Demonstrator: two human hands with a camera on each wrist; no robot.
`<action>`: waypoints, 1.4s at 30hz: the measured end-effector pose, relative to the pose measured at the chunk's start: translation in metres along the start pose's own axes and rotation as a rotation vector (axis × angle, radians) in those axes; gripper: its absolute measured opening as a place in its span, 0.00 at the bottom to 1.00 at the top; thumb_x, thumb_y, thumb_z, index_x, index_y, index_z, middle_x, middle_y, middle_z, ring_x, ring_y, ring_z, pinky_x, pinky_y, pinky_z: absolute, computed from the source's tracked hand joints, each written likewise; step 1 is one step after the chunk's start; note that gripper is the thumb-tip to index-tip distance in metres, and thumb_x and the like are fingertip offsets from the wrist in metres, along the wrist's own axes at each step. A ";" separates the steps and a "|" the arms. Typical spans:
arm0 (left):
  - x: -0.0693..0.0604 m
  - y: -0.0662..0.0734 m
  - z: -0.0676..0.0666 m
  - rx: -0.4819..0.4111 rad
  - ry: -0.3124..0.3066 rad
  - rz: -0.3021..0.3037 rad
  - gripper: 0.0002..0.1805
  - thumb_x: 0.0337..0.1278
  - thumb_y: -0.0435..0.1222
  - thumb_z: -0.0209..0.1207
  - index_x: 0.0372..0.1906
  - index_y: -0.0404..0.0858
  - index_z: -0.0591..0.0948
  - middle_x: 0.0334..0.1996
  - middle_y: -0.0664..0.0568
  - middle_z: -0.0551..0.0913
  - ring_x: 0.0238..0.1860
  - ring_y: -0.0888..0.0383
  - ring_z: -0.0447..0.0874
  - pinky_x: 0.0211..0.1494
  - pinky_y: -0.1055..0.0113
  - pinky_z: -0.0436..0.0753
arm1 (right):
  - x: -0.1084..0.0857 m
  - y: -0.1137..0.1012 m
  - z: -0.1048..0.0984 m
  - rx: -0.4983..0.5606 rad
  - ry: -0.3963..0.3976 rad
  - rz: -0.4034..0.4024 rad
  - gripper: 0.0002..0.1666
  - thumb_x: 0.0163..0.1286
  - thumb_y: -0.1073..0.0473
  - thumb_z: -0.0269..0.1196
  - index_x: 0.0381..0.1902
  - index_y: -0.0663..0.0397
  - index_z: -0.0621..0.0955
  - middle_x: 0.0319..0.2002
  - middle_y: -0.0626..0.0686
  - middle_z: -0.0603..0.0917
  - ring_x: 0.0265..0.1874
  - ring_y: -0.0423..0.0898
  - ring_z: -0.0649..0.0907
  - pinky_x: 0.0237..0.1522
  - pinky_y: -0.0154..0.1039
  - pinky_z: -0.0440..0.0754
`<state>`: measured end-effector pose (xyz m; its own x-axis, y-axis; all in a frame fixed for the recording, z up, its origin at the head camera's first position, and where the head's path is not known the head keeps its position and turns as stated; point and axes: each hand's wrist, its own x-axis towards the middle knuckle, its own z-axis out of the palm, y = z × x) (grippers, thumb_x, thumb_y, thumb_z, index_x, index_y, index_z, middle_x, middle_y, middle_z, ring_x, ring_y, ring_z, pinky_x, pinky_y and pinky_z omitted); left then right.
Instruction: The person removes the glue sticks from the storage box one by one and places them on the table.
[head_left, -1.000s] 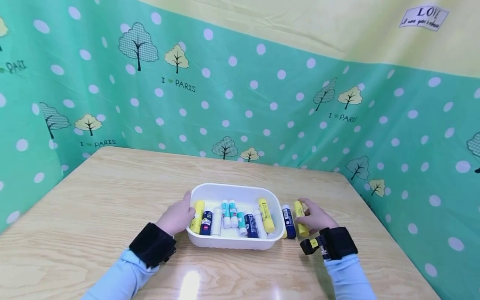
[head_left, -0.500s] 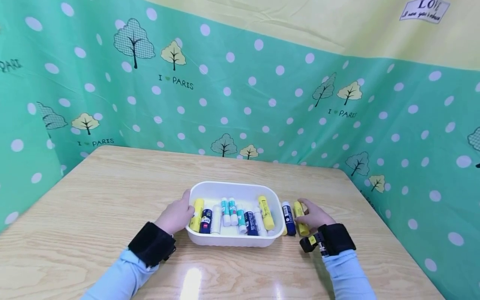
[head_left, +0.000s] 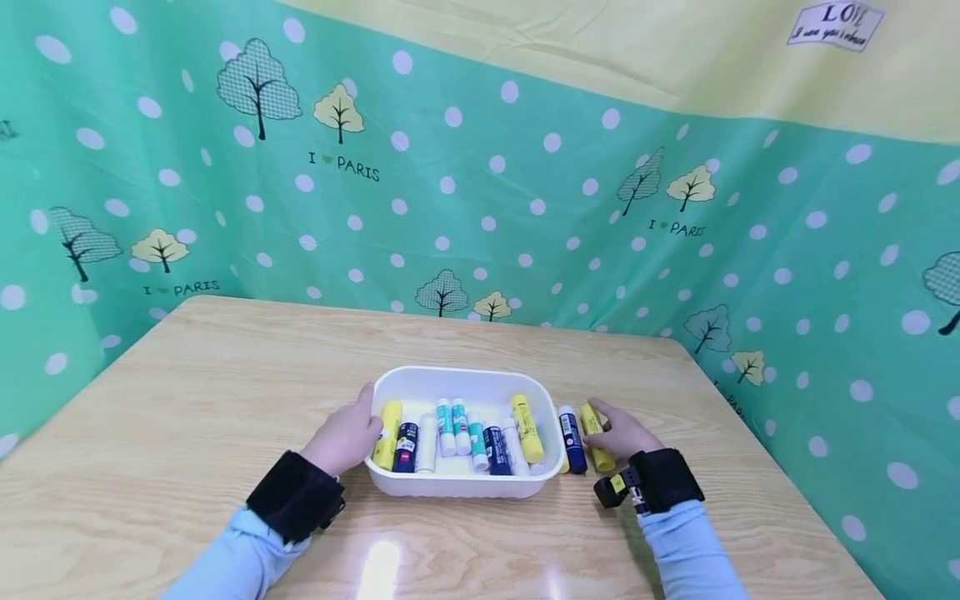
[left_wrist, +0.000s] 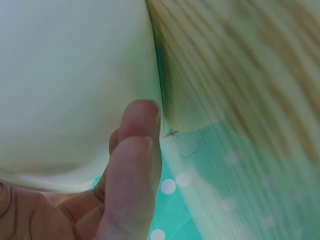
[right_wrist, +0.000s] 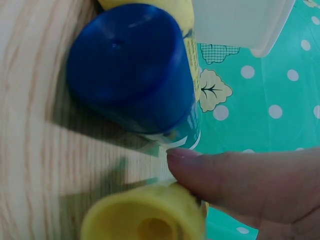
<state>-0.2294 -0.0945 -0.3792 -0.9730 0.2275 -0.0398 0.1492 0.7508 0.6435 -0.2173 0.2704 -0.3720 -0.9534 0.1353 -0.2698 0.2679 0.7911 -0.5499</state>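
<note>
My left hand [head_left: 345,433] grips the left end of a white plastic bin [head_left: 465,486]; in the left wrist view its fingers [left_wrist: 131,185] press against the bin's outer wall. Glue sticks lie side by side inside: yellow [head_left: 528,433], navy [head_left: 406,450], white and teal ones. Right of the bin, my right hand [head_left: 628,433] holds a yellow glue stick [head_left: 602,460] lying on the table, the thumb [right_wrist: 215,175] on its near side in the right wrist view. A navy glue stick [head_left: 573,442] lies between it and the bin. The right fingers are mostly hidden.
Another yellow glue stick [right_wrist: 175,12] lies against the bin's right side, mostly hidden in the head view. The wooden table [head_left: 262,358] extends around the bin. A green dotted curtain [head_left: 450,208] hangs behind and at both sides.
Both hands keep their places on the bin and the yellow glue stick. The head view has shifted slightly; nothing else visibly differs.
</note>
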 end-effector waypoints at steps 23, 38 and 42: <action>-0.003 0.000 -0.002 0.007 -0.007 -0.011 0.30 0.56 0.33 0.37 0.63 0.30 0.45 0.24 0.43 0.73 0.15 0.57 0.69 0.19 0.68 0.67 | 0.000 -0.002 0.005 0.028 -0.001 0.006 0.32 0.62 0.60 0.49 0.64 0.53 0.56 0.48 0.68 0.68 0.32 0.51 0.77 0.20 0.39 0.78; -0.002 0.000 -0.002 0.020 0.000 0.003 0.30 0.56 0.34 0.37 0.63 0.29 0.45 0.28 0.41 0.74 0.16 0.58 0.69 0.19 0.68 0.67 | 0.003 -0.003 0.008 -0.031 0.043 -0.049 0.31 0.61 0.58 0.50 0.62 0.57 0.58 0.41 0.62 0.74 0.29 0.48 0.76 0.23 0.38 0.76; -0.001 0.000 -0.002 0.018 0.002 0.004 0.30 0.56 0.34 0.37 0.63 0.29 0.45 0.29 0.40 0.74 0.17 0.58 0.69 0.19 0.68 0.67 | 0.004 -0.003 0.008 -0.029 0.052 -0.063 0.31 0.61 0.57 0.50 0.62 0.58 0.58 0.39 0.62 0.74 0.27 0.47 0.75 0.22 0.37 0.75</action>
<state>-0.2285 -0.0959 -0.3775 -0.9726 0.2296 -0.0361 0.1562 0.7607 0.6300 -0.2210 0.2637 -0.3776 -0.9744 0.1145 -0.1935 0.2034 0.8159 -0.5413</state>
